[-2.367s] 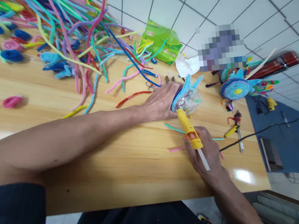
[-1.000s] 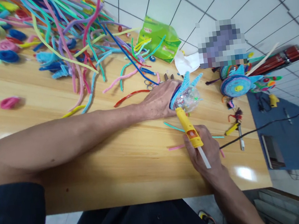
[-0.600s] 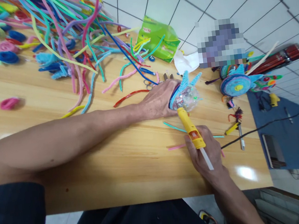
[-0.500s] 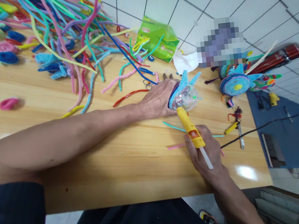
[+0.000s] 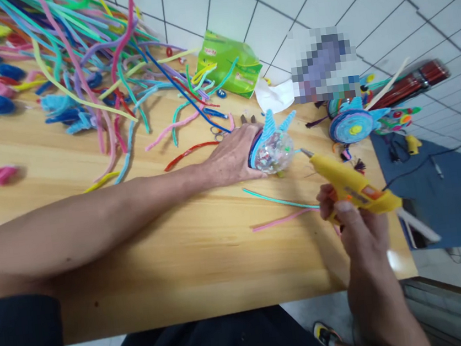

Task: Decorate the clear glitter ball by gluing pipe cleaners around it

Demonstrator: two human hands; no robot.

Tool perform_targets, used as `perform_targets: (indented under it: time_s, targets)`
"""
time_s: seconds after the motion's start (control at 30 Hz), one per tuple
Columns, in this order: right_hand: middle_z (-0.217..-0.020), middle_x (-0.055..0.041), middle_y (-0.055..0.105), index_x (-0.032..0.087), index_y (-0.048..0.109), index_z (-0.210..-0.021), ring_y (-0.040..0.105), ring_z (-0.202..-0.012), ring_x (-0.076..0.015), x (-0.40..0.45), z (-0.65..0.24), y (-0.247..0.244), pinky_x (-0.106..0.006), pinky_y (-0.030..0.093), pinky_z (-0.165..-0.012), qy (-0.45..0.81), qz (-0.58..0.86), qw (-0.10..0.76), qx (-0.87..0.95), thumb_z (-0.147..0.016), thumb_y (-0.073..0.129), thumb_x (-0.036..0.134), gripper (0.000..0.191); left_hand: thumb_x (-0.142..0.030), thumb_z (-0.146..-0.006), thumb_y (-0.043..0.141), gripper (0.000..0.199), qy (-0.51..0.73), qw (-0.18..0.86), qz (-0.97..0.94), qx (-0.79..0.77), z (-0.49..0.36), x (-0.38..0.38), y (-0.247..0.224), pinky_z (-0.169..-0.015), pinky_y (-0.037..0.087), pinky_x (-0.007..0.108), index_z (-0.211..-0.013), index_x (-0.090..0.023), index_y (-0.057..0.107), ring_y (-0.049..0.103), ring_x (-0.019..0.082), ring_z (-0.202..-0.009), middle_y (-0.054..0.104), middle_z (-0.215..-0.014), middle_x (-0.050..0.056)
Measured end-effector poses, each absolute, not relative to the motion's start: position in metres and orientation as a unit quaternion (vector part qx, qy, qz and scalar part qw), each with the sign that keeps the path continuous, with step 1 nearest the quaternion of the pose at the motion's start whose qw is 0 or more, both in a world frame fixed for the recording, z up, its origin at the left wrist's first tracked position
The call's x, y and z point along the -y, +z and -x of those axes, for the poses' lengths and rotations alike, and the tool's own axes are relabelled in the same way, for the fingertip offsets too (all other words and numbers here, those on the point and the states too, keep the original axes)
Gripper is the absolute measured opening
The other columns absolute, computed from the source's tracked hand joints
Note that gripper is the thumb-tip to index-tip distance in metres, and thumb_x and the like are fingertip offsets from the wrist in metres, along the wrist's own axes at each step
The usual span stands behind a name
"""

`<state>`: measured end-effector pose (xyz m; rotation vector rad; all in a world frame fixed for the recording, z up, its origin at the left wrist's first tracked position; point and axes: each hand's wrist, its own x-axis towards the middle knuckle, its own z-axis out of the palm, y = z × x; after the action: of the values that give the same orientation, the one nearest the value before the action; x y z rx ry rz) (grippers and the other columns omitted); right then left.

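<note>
My left hand [image 5: 233, 159] grips a clear plastic ball [image 5: 275, 150] by its blue-banded side, low over the table. Two light-blue fuzzy ear-like pieces [image 5: 269, 127] stand up from the band, and colourful bits show through the clear wall. In my right hand [image 5: 357, 225] is a yellow glue gun [image 5: 348, 182], its metal nozzle pointing left at the ball from a short distance. A white glue stick [image 5: 419, 223] sticks out of its back end. The fingertips of my left hand are partly hidden behind the ball.
A heap of coloured pipe cleaners [image 5: 76, 57] fills the table's far left. A green packet [image 5: 229, 65] and white paper [image 5: 274, 94] lie by the tiled wall. Finished-looking pipe-cleaner figures [image 5: 350, 126] stand at the right. The gun's black cord [image 5: 429, 160] runs off right, over a blue surface [image 5: 449, 192].
My right hand has drawn the glue gun away from the ball, to the right, and turned it so its nozzle points left. My left hand still holds the ball.
</note>
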<state>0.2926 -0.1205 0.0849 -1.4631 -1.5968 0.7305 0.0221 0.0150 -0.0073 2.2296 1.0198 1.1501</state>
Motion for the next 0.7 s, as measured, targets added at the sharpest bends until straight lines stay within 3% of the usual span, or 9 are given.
perform_targets:
  time_s: [0.2, 0.37, 0.53, 0.7]
  targets:
    - [-0.096, -0.0048, 0.078, 0.023, 0.078, -0.098, 0.061, -0.062, -0.0136, 0.051, -0.347, 0.080, -0.027, 0.047, -0.055, 0.301, 0.625, 0.455, 0.558, -0.086, 0.075, 0.053, 0.033, -0.067, -0.065, 0.097, 0.108, 0.427, 0.220, -0.804, -0.351, -0.019, -0.014, -0.009, -0.116, 0.053, 0.061, -0.147, -0.017, 0.048, 0.064, 0.044, -0.136, 0.065, -0.143, 0.022]
    - [-0.089, -0.0050, 0.077, 0.022, 0.076, -0.091, 0.060, -0.065, -0.0143, 0.010, -0.382, 0.049, -0.026, 0.048, -0.055, 0.306, 0.675, 0.447, 0.500, -0.074, 0.077, 0.058, 0.040, -0.060, -0.072, 0.095, 0.096, 0.434, 0.226, -0.792, -0.365, -0.018, -0.011, -0.005, -0.114, 0.055, 0.056, -0.145, -0.021, 0.048, 0.066, 0.039, -0.132, 0.065, -0.140, 0.018]
    - [-0.083, -0.0048, 0.072, 0.021, 0.075, -0.089, 0.062, -0.074, -0.0193, -0.008, -0.397, 0.026, -0.031, 0.048, -0.062, 0.235, 0.745, 0.352, 0.515, -0.076, 0.071, 0.063, 0.045, -0.063, -0.068, 0.096, 0.101, 0.431, 0.231, -0.792, -0.364, -0.016, -0.013, -0.009, -0.114, 0.054, 0.057, -0.145, -0.022, 0.047, 0.065, 0.039, -0.132, 0.064, -0.140, 0.018]
    - [-0.090, -0.0052, 0.072, 0.025, 0.071, -0.092, 0.067, -0.085, -0.0255, 0.010, -0.414, 0.031, -0.041, 0.055, -0.077, 0.161, 0.745, 0.259, 0.593, -0.089, 0.067, 0.054, 0.030, -0.069, -0.070, 0.095, 0.103, 0.427, 0.248, -0.792, -0.359, -0.015, -0.015, -0.011, -0.118, 0.051, 0.061, -0.148, -0.024, 0.045, 0.063, 0.040, -0.135, 0.062, -0.142, 0.017]
